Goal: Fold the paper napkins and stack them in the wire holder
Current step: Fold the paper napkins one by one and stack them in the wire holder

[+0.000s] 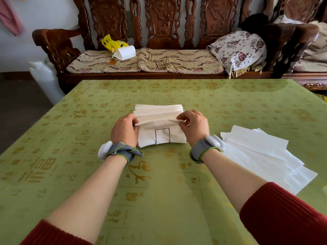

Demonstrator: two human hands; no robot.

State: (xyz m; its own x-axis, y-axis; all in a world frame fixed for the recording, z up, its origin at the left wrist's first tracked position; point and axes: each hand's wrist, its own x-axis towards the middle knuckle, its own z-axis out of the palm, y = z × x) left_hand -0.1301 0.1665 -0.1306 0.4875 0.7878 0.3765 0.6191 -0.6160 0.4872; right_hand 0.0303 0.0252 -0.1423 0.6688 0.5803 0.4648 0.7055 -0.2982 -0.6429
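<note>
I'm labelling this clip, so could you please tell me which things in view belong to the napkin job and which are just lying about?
Part of the job: folded napkins, held by the left hand and right hand; wire holder; unfolded napkins to the right.
Lying about: yellow bag, white packet, floral cushion, all on the wooden bench.

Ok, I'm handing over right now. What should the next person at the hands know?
Left hand: pinches the left end of the folded napkins.
Right hand: pinches the right end of the same stack.
Wire holder: at the middle of the table, its loop in front of the stack.
Done: a thick stack of folded napkins sits in the holder.
Left: the flat napkins, piled on the table to the right, are not yet folded or stacked.
</note>
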